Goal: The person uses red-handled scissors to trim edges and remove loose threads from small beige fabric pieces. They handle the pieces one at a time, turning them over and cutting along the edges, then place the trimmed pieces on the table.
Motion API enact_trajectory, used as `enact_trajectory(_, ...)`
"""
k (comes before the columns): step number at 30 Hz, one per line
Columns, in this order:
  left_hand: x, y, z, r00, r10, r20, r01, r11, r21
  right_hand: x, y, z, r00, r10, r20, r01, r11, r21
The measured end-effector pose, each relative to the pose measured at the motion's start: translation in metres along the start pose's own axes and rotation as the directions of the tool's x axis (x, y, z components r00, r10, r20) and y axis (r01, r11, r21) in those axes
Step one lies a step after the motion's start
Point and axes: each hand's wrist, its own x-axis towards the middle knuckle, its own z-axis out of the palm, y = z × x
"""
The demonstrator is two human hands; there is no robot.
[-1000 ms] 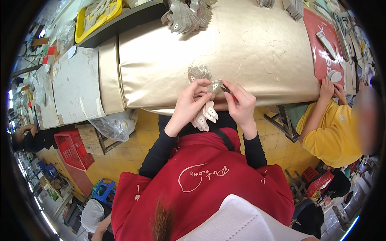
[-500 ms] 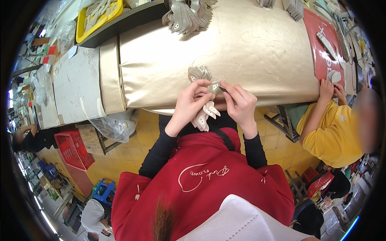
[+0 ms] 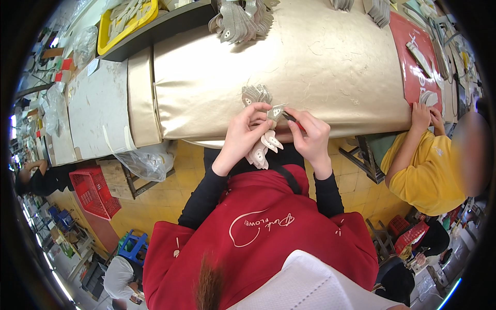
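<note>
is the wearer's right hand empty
No, the right hand pinches a small dark tool beside the grey piece that the left hand holds.

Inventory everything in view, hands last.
table: one, gold, ahead
grey piece: one, grey, centre
small tool: one, black and red, beside it
pale pieces: several, whitish, below it
small stack: one, grey, on table
far bundles: several, grey, table edge
yellow tray: one, yellow, upper left
red sheet: one, red, table's right
red baskets: several, red, both sides
blue stool: one, blue, lower left
co-workers: several, varied clothing, around
left hand: one, dark sleeve, holding grey piece
right hand: one, dark sleeve, holding small tool
</note>
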Motion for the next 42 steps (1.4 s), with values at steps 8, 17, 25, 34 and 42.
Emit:
enact_trajectory(8,0.0001,-0.0003,-0.0006,1.0,0.002,0.003,-0.002,1.0,0.01,-0.0015,-0.0001,0.004,1.0,0.006,-0.024,-0.007,0.999,-0.039)
enact_trajectory(17,0.0006,-0.0016,-0.001,1.0,-0.004,0.012,0.004,1.0,0.003,0.0004,-0.0004,0.005,0.999,-0.035,-0.017,0.033,0.994,-0.099)
enact_trajectory(25,0.0002,0.0002,-0.0002,1.0,0.021,-0.015,-0.02,0.999,0.048,-0.0012,-0.0018,0.005,0.997,0.046,-0.057,-0.049,0.998,-0.044)
enact_trajectory(34,0.0004,-0.0002,-0.0019,1.0,-0.021,0.024,0.021,1.0,-0.012,-0.0006,-0.002,0.0063,0.999,0.011,-0.05,-0.012,0.999,-0.03)
enact_trajectory(42,0.0009,-0.0017,-0.003,0.999,-0.035,0.03,0.035,0.999,-0.014,-0.0005,-0.0016,0.0067,0.998,-0.003,-0.057,-0.001,0.998,-0.056)
